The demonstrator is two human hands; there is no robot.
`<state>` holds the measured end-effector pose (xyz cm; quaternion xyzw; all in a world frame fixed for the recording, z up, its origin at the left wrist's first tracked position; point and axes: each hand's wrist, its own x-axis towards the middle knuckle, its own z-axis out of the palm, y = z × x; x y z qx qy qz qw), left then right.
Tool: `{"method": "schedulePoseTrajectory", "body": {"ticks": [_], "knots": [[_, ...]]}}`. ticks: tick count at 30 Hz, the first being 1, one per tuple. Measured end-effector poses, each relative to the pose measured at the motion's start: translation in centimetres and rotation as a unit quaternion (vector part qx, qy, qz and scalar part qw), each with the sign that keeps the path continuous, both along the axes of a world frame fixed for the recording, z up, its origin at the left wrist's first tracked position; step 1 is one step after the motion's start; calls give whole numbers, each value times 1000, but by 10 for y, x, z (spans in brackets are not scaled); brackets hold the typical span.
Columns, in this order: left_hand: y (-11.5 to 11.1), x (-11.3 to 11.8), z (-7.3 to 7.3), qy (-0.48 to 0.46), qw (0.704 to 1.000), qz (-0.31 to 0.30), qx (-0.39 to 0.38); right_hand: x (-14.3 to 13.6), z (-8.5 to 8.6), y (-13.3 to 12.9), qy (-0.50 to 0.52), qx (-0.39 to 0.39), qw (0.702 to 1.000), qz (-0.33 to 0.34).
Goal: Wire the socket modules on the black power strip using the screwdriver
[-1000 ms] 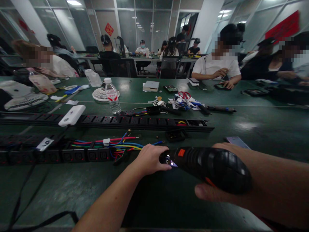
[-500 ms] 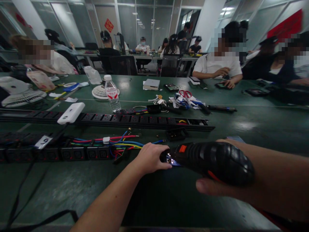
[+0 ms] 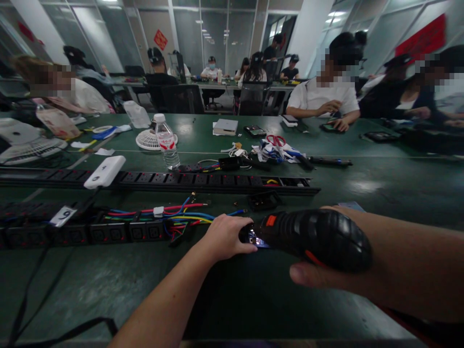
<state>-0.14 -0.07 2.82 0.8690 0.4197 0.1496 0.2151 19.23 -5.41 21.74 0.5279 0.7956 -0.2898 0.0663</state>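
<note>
My left hand (image 3: 230,238) is closed around a small dark part with a lit, bluish circuit piece (image 3: 256,239) beside its fingertips. My right hand (image 3: 311,274) grips a black power tool (image 3: 319,237) with orange marks; its fingers are mostly hidden behind the tool. The tool's front end points left, right at the lit piece. Just left of my left hand, red, blue and yellow wires (image 3: 192,216) come out of a black socket strip (image 3: 108,232).
Behind lies a second socket strip (image 3: 213,181) with a white box (image 3: 105,172) on it. A water bottle (image 3: 167,142), scissors (image 3: 276,140), a black open casing (image 3: 264,200) and a white fan (image 3: 29,140) stand or lie farther off. Several people sit beyond.
The view has shifted slightly. The power tool and my right hand have moved a little to the left; my left hand stays at the same part.
</note>
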Motion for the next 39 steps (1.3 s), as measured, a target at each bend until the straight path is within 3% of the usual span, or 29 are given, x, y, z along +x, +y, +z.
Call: {"method": "schedulePoseTrajectory", "body": {"ticks": [9, 19, 25, 39], "knots": [[2, 0, -2, -9, 1000, -6, 9, 0, 3, -1, -65, 0, 998, -27], [0, 0, 3, -3, 1000, -7, -5, 4, -1, -2, -29, 19, 999, -37], [1, 1, 0, -10, 1000, -4, 5, 3, 0, -2, -74, 3, 997, -19], [0, 0, 2, -10, 1000, -4, 5, 4, 1, -1, -56, 3, 998, -30]]}}
